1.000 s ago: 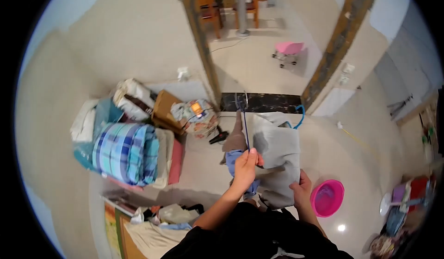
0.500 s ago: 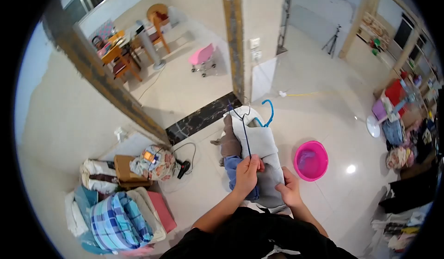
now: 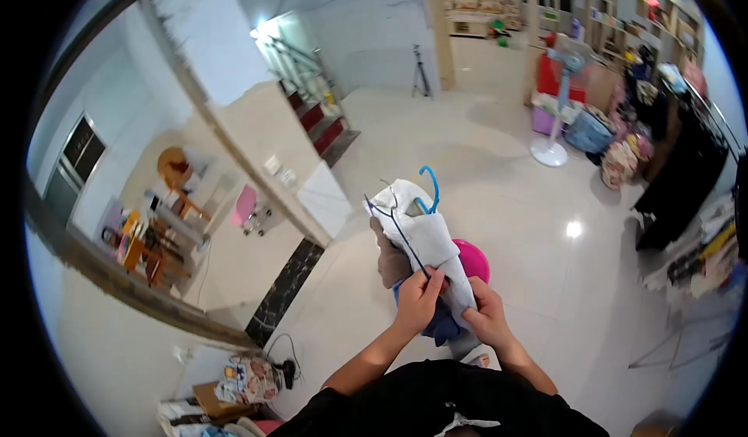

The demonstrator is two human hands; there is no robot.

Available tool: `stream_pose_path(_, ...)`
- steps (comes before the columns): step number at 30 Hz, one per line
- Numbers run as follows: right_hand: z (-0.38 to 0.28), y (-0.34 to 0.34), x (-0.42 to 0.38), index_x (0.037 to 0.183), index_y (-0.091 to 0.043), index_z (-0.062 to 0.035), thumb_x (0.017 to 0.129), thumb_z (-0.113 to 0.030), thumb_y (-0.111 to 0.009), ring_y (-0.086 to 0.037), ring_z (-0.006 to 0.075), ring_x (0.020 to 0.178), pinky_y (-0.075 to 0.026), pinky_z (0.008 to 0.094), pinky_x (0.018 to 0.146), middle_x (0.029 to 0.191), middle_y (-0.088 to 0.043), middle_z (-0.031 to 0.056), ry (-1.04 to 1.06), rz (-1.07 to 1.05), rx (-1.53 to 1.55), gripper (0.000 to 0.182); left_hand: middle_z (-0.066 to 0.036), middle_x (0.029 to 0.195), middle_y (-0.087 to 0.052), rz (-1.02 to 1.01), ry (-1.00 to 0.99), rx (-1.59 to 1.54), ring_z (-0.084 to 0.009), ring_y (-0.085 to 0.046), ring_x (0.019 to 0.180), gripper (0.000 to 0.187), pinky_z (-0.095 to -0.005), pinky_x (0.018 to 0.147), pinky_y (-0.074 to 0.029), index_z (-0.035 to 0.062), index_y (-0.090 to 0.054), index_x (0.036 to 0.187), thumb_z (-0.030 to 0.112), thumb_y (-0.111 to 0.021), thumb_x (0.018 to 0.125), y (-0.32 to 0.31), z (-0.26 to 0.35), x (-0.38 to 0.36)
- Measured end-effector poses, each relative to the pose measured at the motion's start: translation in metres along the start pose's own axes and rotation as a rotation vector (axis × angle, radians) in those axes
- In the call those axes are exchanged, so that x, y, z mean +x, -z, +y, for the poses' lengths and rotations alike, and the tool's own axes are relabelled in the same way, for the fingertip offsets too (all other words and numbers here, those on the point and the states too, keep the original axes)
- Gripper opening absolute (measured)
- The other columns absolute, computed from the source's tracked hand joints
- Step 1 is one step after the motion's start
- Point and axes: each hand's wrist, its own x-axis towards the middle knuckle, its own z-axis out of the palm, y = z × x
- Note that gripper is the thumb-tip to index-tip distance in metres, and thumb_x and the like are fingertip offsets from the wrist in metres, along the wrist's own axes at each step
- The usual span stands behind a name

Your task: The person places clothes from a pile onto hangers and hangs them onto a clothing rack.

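My left hand (image 3: 421, 300) is closed around a dark-blue wire hanger (image 3: 403, 236), its fingers against the light grey garment (image 3: 427, 240) lying along it. The lower right edge of that garment is pinched in my right hand (image 3: 488, 314). A bright blue hanger (image 3: 433, 191) hooks up out of the garment's far end. Beside it on the left is a brown cloth (image 3: 393, 261), with a dark-blue cloth (image 3: 442, 326) below my left hand. Behind the garment, a pink basin (image 3: 474, 259) on the floor is partly hidden.
A marble threshold strip (image 3: 287, 290) and a doorway frame (image 3: 210, 129) lie left. Bags and boxes (image 3: 226, 398) sit at lower left. Along the right stand a white fan (image 3: 549, 150), piled clothes and a rack with black clothes (image 3: 686, 176). A tripod (image 3: 421, 70) stands far off.
My view has swung to the right, so the doorway slides left and the clothes rack comes further in. Both hands keep their hold, and the garment now covers part of the basin.
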Motion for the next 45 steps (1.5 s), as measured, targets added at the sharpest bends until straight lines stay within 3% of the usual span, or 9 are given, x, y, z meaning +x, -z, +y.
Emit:
stream_pose_path(7,-0.027,0.121,-0.052,0.107,-0.051,0.0032,0.063,0.005,-0.042,-0.048,0.0122,0.090,-0.039,0.0245,0.080,0.096,-0.051,0.0048,0.012,0.253,-0.026,0.045,-0.002,0.070,-0.056,-0.237,0.013,-0.101,-0.0080,-0.050,0.065,0.021,-0.0228,0.060,-0.041,0.0002,-0.055,0.079,0.018,-0.051,0.090,-0.146,0.011,0.022)
stream_pose_path(12,-0.037,0.186,-0.094,0.101,-0.052,0.0036,0.065,0.002,-0.045,-0.049,0.0175,0.090,-0.039,0.0270,0.082,0.097,-0.051,0.0099,0.112,0.481,-0.092,0.036,-0.001,0.071,-0.056,-0.493,0.017,-0.080,-0.0067,-0.050,0.065,0.014,-0.0210,0.060,-0.041,0.0000,-0.056,0.081,0.012,-0.054,0.088,-0.233,0.005,0.036)
stream_pose_path(14,-0.035,0.210,-0.111,0.099,-0.053,0.0037,0.065,0.000,-0.048,-0.050,0.0225,0.092,-0.039,0.0286,0.084,0.098,-0.052,0.0119,0.159,0.588,-0.166,0.035,-0.002,0.073,-0.057,-0.599,-0.034,-0.055,-0.0077,-0.051,0.065,0.013,-0.0215,0.060,-0.042,-0.0002,-0.056,0.083,0.010,-0.051,0.088,-0.268,0.000,0.042)
stream_pose_path(17,-0.039,0.250,-0.133,0.097,-0.053,0.0039,0.064,-0.001,-0.048,-0.050,0.0235,0.090,-0.039,0.0296,0.083,0.095,-0.052,0.0123,0.138,0.798,-0.167,0.033,-0.003,0.076,-0.058,-0.730,0.052,-0.182,-0.0084,-0.052,0.067,0.015,-0.0221,0.064,-0.044,0.0007,-0.056,0.085,0.011,-0.046,0.091,-0.328,0.011,0.043)
stream_pose_path(20,-0.049,0.288,-0.151,0.097,-0.053,0.0040,0.063,0.000,-0.049,-0.050,0.0235,0.089,-0.039,0.0291,0.082,0.093,-0.052,0.0118,0.115,0.932,-0.230,0.035,-0.004,0.077,-0.058,-0.859,0.089,-0.267,-0.0104,-0.053,0.071,0.018,-0.0232,0.067,-0.044,-0.0002,-0.056,0.086,0.012,-0.044,0.092,-0.384,0.008,0.049)
stream_pose_path(25,-0.080,0.363,-0.174,0.094,-0.053,0.0032,0.065,0.003,-0.047,-0.048,0.0134,0.085,-0.038,0.0237,0.077,0.092,-0.047,0.0056,0.056,1.149,-0.260,0.030,-0.004,0.077,-0.058,-0.995,0.050,-0.267,-0.0103,-0.054,0.071,0.024,-0.0234,0.069,-0.043,-0.0008,-0.059,0.086,0.016,-0.042,0.093,-0.492,-0.005,0.069)
stream_pose_path(29,-0.099,0.419,-0.209,0.095,-0.054,0.0031,0.063,0.003,-0.050,-0.048,0.0130,0.086,-0.038,0.0235,0.077,0.091,-0.047,0.0049,-0.025,1.233,-0.174,0.033,-0.003,0.075,-0.058,-1.064,0.144,-0.376,-0.0099,-0.053,0.070,0.024,-0.0226,0.068,-0.043,-0.0002,-0.059,0.086,0.015,-0.042,0.093,-0.572,-0.004,0.081)
stream_pose_path(36,-0.115,0.495,-0.251,0.098,-0.054,0.0019,0.062,0.003,-0.051,-0.049,0.0131,0.085,-0.039,0.0239,0.076,0.095,-0.049,0.0048,0.066,1.383,-0.178,0.037,-0.003,0.075,-0.059,-1.198,0.168,-0.362,-0.0093,-0.053,0.070,0.024,-0.0221,0.066,-0.042,0.0009,-0.060,0.085,0.016,-0.043,0.093,-0.688,0.014,0.099)
stream_pose_path(45,-0.119,0.656,-0.270,0.103,-0.053,0.0005,0.063,0.003,-0.050,-0.048,0.0109,0.085,-0.039,0.0240,0.077,0.092,-0.051,0.0018,0.112,1.331,-0.058,0.040,-0.004,0.079,-0.060,-1.206,0.143,-0.249,-0.0105,-0.055,0.073,0.023,-0.0231,0.070,-0.043,0.0005,-0.060,0.086,0.017,-0.046,0.091,-0.819,0.019,0.137)
